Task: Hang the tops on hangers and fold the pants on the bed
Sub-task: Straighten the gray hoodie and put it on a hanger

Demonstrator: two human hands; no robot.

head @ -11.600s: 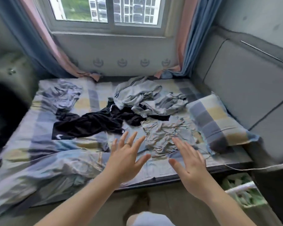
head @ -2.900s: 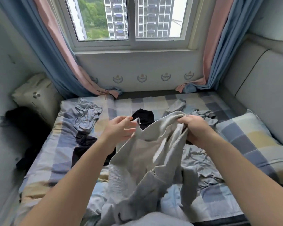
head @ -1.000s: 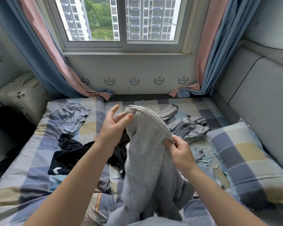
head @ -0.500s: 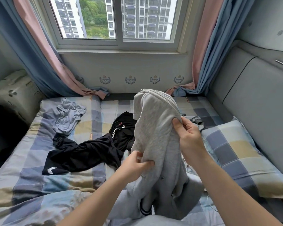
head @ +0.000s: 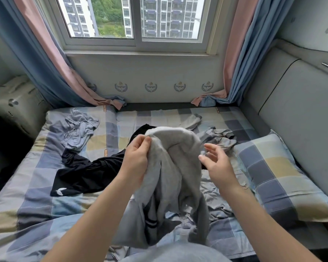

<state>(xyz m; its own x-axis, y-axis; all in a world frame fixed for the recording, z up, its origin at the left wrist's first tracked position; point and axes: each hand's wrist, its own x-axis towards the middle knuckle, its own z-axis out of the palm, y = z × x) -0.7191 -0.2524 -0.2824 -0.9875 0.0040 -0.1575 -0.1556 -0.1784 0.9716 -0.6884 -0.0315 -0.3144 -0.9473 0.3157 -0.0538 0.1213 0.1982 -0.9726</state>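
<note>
My left hand (head: 137,161) pinched the grey garment (head: 178,173) by its bunched top edge, above the bed (head: 27,201) — soft heathered knit, two dark stripes low down. My right hand (head: 217,164), at its 3 o'clock, had fingers loosely spread. Folds hid its shape — top or pants, I couldn't tell.

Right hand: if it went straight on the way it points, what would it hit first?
Most likely the grey garment that the left hand holds up. The right hand is open just beside it, aimed at its bunched top, though depth is unclear.
</note>
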